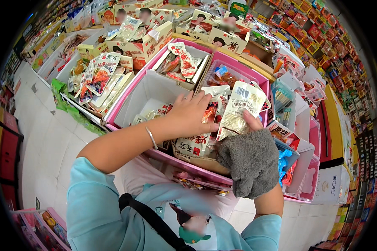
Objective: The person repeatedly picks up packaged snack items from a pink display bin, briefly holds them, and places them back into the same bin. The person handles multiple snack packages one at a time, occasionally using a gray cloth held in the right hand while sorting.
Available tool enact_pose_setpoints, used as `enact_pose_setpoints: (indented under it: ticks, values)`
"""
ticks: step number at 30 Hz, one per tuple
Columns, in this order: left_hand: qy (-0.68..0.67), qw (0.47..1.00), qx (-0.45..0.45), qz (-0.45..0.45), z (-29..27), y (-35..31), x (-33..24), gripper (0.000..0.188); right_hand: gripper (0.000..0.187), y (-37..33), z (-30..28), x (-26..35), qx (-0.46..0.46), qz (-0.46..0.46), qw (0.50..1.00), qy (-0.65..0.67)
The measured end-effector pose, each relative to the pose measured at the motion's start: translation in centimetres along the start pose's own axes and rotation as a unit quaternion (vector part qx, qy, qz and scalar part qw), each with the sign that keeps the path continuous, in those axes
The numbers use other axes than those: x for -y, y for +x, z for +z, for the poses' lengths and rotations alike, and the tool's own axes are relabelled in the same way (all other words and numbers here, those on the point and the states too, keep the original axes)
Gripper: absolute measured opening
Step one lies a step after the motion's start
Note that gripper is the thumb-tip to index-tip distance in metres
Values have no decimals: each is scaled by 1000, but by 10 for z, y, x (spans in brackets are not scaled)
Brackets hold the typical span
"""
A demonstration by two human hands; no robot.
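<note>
My right hand point(252, 121) grips a snack packet point(240, 103), its pale printed back facing up. A fluffy grey cloth point(251, 163) drapes over that hand and wrist, hiding most of its fingers. My left hand point(189, 116), with a silver bangle on the wrist, lies spread over the cardboard box of packets; its fingers are stretched and its thumb is close to the held packet's lower edge. Beneath it, white and red packets point(193, 144) lie in the cardboard box point(199, 162). It stands inside a pink-edged display bin point(157, 157).
Left of the cardboard box is a white compartment point(134, 98) with a few packets low inside. Open boxes point(148, 44) of packets line the far side. A clear plastic tub point(226, 75) sits behind my hands. Further bins point(299, 154) stand at the right, and tiled floor point(46, 138) shows at the left.
</note>
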State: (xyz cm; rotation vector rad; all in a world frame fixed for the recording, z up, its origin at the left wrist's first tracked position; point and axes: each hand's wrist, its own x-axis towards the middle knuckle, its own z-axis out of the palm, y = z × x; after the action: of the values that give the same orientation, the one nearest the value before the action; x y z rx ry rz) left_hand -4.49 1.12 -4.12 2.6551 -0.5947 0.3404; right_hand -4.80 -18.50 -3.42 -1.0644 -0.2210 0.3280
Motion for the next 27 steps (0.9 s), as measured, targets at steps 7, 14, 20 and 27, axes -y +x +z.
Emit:
enact_pose_setpoints:
  ticks: [7,14,20,27]
  values:
    - [-3,992,112,49,-21,14,7,58,47,20,-16,-5,17,108,992,59]
    - [43,979,-157,126,-3,1,12,46,46,16,-3,-2,-14,131,991,-16]
    - [-448,793,332,247,-58,-66,-32,24,44,6,13,2,-42,122,992,1]
    - [-176,876,442,72,79,-146,38,24,47,20,2,7,-81,142,973,-166]
